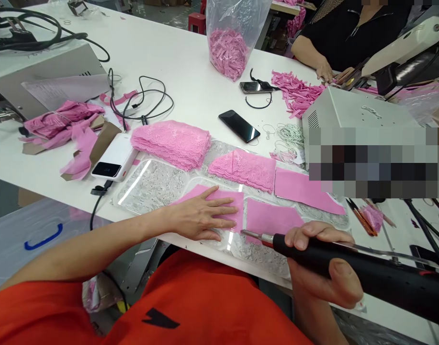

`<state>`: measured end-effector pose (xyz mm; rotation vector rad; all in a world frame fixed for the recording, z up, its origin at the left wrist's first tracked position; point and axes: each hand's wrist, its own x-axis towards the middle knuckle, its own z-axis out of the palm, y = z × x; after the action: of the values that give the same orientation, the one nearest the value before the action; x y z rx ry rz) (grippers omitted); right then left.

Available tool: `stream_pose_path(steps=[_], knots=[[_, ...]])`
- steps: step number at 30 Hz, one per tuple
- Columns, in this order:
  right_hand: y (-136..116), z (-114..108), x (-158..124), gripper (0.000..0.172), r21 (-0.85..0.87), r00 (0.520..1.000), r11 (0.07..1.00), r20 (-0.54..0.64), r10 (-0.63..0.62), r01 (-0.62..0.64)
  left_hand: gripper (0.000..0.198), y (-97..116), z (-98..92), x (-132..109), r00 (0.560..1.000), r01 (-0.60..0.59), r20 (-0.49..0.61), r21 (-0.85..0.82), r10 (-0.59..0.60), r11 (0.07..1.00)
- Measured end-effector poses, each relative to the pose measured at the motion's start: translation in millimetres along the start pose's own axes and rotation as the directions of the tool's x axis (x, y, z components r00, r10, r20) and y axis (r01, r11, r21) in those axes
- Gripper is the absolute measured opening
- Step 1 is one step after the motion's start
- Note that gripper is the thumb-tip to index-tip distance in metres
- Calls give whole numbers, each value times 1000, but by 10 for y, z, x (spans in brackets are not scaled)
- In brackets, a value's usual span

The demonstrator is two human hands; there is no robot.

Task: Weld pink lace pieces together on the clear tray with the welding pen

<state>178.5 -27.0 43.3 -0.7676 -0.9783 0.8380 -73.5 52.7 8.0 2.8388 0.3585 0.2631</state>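
My left hand (201,215) lies flat with its fingers spread, pressing on a pink fabric piece (235,201). In my right hand (323,258) is a thick black pen-shaped power tool (380,273) with a lever along its side. Its slim metal tip points left, close to the lower right corner of the pressed piece; whether it touches cannot be told. Just right of that piece lies another pink fabric piece (273,215). Behind them sit a folded pink lace stack (172,143), a smaller lace stack (246,167) and a flat pink panel (305,189).
The pieces lie on a marbled grey mat (151,184) on a white table (169,33). Around it are a power bank (115,155), cables, a phone (239,125), a bag of pink strips (228,48) and a grey box (355,110). A co-worker's hands (325,72) rest across the table.
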Motion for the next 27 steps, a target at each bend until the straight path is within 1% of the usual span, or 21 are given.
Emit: stream_pose_path(steps=[6,10,13,16,19,21,24,27], knots=[[-16,-3,3,16,-24,999,1000,50,1,0,43,6,1,2,999,42,30,-47,-41,998],[-21,-12,14,16,-41,999,999,48,17,-15,44,7,-66,-64,996,77,42,-72,-74,994],[-17,-38,38,20,-50,1000,999,23,11,-10,42,-11,-164,-260,988,151,30,-78,-149,985],[-7,-49,63,24,-47,1000,999,8,-2,3,44,-36,-253,-560,973,231,19,-67,-230,971],[20,-4,74,24,-32,1000,999,2,25,-25,48,-54,-293,-849,955,296,21,-45,-296,954],[52,64,75,24,-24,999,999,30,32,-31,49,-58,-297,-989,942,335,27,-29,-335,942],[105,215,74,24,-1,996,999,80,37,-37,50,-58,-286,-1102,929,369,31,-18,-369,929],[142,405,77,22,10,991,997,112,74,-76,49,-58,-268,-1130,923,385,20,-16,-384,923]])
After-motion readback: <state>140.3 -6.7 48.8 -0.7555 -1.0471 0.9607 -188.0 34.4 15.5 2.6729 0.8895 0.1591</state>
